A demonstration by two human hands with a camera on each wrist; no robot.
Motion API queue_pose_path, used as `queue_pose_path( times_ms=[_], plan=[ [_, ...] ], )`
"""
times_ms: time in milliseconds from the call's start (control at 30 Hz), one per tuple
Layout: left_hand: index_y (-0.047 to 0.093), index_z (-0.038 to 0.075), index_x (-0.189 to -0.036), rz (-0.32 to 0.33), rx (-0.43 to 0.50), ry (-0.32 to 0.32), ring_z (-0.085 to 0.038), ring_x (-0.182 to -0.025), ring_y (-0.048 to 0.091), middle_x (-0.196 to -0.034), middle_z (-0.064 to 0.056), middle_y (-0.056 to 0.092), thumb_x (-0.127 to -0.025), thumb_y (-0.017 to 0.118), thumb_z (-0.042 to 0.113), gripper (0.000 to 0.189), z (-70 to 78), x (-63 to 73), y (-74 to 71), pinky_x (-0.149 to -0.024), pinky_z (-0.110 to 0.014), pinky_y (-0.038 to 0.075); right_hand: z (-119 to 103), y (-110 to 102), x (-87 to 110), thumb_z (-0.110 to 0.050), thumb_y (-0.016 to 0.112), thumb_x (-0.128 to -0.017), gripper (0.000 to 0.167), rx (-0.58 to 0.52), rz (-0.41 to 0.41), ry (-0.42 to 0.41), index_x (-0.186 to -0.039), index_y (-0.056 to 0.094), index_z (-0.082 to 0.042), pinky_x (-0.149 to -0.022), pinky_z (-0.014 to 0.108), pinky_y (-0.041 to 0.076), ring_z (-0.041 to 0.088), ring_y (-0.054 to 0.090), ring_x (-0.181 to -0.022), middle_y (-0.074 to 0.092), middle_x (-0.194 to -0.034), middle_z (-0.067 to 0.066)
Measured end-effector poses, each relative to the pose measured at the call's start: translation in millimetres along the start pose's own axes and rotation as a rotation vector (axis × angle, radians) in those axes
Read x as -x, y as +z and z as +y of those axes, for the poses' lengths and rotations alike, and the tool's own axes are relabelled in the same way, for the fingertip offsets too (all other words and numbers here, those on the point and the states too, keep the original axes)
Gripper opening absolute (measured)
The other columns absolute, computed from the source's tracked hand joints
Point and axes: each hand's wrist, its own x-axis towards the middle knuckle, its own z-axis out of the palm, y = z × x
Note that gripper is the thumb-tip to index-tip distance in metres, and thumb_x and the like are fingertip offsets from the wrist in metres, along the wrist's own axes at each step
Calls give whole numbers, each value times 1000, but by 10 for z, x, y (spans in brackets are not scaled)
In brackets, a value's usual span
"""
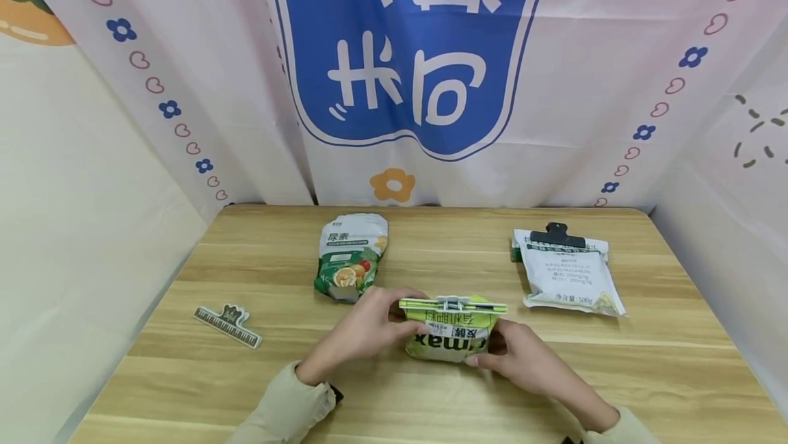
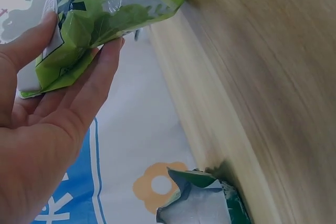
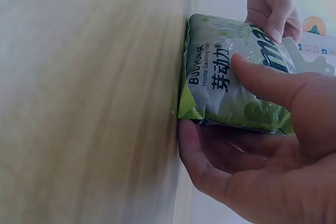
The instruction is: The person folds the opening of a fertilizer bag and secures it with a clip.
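Green bag (image 1: 452, 345): one, soft plastic, with clear panels. Lettering in the right wrist view: 芽动力® and a line reading "Home Gardening Coach", above it a brand name beginning "BUD". Large "max" on the face, partly covered; 发酵 and 有机肥料 near the top. The large lettering stands upside down as seen from the head. Position: front middle of the tabletop (image 1: 400, 403), upright on it, long axis running left to right, closed edge uppermost. Fitted along that edge: a pale clip (image 1: 452, 304), lying lengthwise.

Left hand (image 1: 375, 317): clamped on the bag's left end, thumb on the printed face, fingers behind.

Right hand (image 1: 523, 358): clamped on the right end, thumb low on the printed face, fingers curled round the back and lower corner.

White-and-green pouch (image 1: 351, 252): marked 尿素, fruit picture; behind the left hand.

White packet (image 1: 563, 276): "500g", inverted; back right, black clip (image 1: 557, 235) on its far edge.

Loose clip (image 1: 229, 324): dark and white, left side, set slantwise.
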Motion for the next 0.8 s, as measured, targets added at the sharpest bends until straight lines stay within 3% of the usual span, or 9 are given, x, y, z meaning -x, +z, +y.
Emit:
queue_pose_path(
  times_ms=[200, 433, 633, 800],
  plan=[
    [75, 17, -126, -2, -24, 5, 0, -68, 64, -104, 6, 80, -92, 82, 32, 39, 2, -23, -5, -63, -20, 55, 15, -11, -8, -35, 85, -88, 48, -22, -8, -17, -125, 71, -8, -85, 20, 57, 14, 72, -100, 77, -116, 6],
    [76, 18, -125, -2, 33, -37, -2, -69, 65, -98, 10, 80, -90, 84, 34, 39, 22, -45, -15, -61, -20, 54, 25, -20, -7, -33, 84, -89, 47, -46, -22, -23, -123, 71, -4, -81, 21, 58, 11, 72, -96, 78, -112, 6],
    [75, 18, -128, 16, 90, -73, -3, -62, 55, -87, 10, 77, -90, 84, 35, 43, 19, -103, -45, -54, -19, 43, -2, -59, 17, -34, 84, -88, 46, -51, -4, -15, -119, 71, -2, -78, 21, 59, 14, 70, -92, 76, -101, 5],
    [79, 16, -111, 56, 192, -136, -7, -73, 70, -93, 4, 79, -89, 86, 33, 28, -18, -172, -59, -64, -27, 59, -27, -106, 4, -34, 82, -90, 40, -27, 18, -18, -114, 72, -3, -78, 22, 58, 14, 69, -92, 75, -98, 4]
  ],
)
